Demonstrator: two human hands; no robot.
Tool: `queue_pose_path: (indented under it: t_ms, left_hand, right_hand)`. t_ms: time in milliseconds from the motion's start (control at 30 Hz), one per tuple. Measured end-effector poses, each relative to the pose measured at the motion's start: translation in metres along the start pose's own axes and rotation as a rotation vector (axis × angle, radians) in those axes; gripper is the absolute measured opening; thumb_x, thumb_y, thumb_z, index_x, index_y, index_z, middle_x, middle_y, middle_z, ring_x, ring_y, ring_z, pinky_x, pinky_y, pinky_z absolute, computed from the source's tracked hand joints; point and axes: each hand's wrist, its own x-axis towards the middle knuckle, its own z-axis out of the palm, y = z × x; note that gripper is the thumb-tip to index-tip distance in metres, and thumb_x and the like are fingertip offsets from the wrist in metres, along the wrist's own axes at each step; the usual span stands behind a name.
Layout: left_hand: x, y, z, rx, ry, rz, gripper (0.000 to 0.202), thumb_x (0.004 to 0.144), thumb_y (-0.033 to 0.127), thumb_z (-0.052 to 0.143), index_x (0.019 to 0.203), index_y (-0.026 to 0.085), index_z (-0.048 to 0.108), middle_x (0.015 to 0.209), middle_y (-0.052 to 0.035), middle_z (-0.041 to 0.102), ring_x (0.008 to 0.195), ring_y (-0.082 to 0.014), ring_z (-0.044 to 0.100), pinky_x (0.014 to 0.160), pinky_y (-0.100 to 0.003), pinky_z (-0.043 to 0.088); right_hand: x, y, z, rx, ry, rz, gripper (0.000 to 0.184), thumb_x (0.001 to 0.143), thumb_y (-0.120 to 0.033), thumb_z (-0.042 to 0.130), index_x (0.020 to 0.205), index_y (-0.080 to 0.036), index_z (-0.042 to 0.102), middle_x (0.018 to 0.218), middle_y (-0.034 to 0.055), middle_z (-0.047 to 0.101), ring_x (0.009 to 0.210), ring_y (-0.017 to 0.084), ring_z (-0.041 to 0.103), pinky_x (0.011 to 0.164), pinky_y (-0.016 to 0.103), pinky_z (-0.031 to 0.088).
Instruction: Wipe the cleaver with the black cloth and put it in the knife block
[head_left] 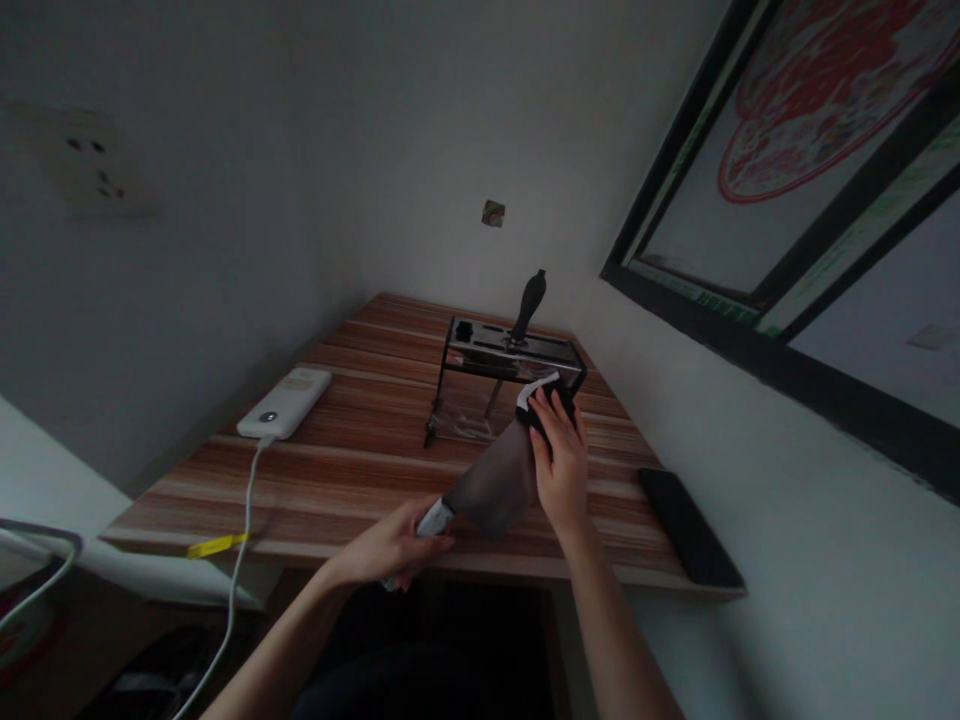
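My left hand (390,548) is closed around the handle of a broad cleaver (495,482), holding it over the near edge of the wooden table (352,450). The blade points up and away towards the knife rack (510,365). My right hand (561,455) presses a dark cloth with a white edge (541,398) against the far end of the blade. A black-handled tool (529,305) stands upright in the rack.
A white power bank (285,402) lies at the table's left with a cable (238,560) running down off the edge. A black phone (690,540) lies flat at the right edge by the wall. A framed picture (817,180) hangs on the right wall.
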Motion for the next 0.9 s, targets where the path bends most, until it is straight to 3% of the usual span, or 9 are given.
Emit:
queue_pose_path:
  t_ms: [200, 467, 600, 700, 900]
  left_hand:
    - [-0.001, 0.003, 0.002, 0.001, 0.026, 0.001, 0.031, 0.08, 0.038, 0.06, 0.098, 0.016, 0.051, 0.052, 0.01, 0.043, 0.033, -0.003, 0.037, 0.031, -0.013, 0.031]
    - [0.001, 0.001, 0.004, -0.038, 0.056, 0.037, 0.031, 0.079, 0.042, 0.06, 0.094, 0.016, 0.049, 0.045, 0.0102, 0.045, 0.03, -0.0044, 0.035, 0.03, -0.014, 0.03]
    - [0.001, -0.004, 0.004, -0.05, 0.081, 0.04, 0.02, 0.075, 0.031, 0.059, 0.082, 0.015, 0.051, 0.04, 0.0086, 0.046, 0.03, -0.005, 0.038, 0.031, -0.014, 0.03]
    - [0.001, -0.009, 0.002, -0.026, 0.088, 0.015, 0.012, 0.071, 0.023, 0.056, 0.079, 0.015, 0.052, 0.04, 0.0075, 0.048, 0.031, -0.0052, 0.04, 0.032, -0.013, 0.03]
    - [0.001, -0.009, 0.002, -0.003, 0.084, 0.019, 0.012, 0.071, 0.023, 0.054, 0.078, 0.014, 0.055, 0.041, 0.0067, 0.049, 0.032, -0.0051, 0.041, 0.033, -0.014, 0.032]
  right_hand:
    - [-0.019, -0.019, 0.003, 0.046, -0.054, -0.015, 0.04, 0.097, -0.016, 0.037, 0.136, -0.025, 0.045, 0.139, 0.0057, 0.051, 0.135, 0.019, 0.035, 0.112, 0.048, 0.02]
    - [-0.068, -0.069, 0.02, 0.126, -0.203, -0.055, 0.047, 0.096, -0.011, 0.037, 0.141, -0.023, 0.037, 0.141, 0.0032, 0.049, 0.137, 0.018, 0.032, 0.114, 0.043, 0.017]
    - [-0.087, -0.089, 0.025, 0.169, -0.235, -0.048, 0.05, 0.095, -0.008, 0.037, 0.143, -0.022, 0.034, 0.141, 0.0023, 0.048, 0.137, 0.016, 0.031, 0.115, 0.04, 0.013]
    - [-0.093, -0.095, 0.026, 0.173, -0.231, -0.036, 0.049, 0.095, -0.007, 0.037, 0.142, -0.021, 0.036, 0.142, 0.0025, 0.047, 0.138, 0.017, 0.029, 0.115, 0.039, 0.011]
    - [-0.091, -0.093, 0.024, 0.195, -0.262, -0.039, 0.051, 0.094, -0.006, 0.038, 0.142, -0.022, 0.034, 0.143, 0.0007, 0.045, 0.139, 0.016, 0.027, 0.115, 0.039, 0.009]
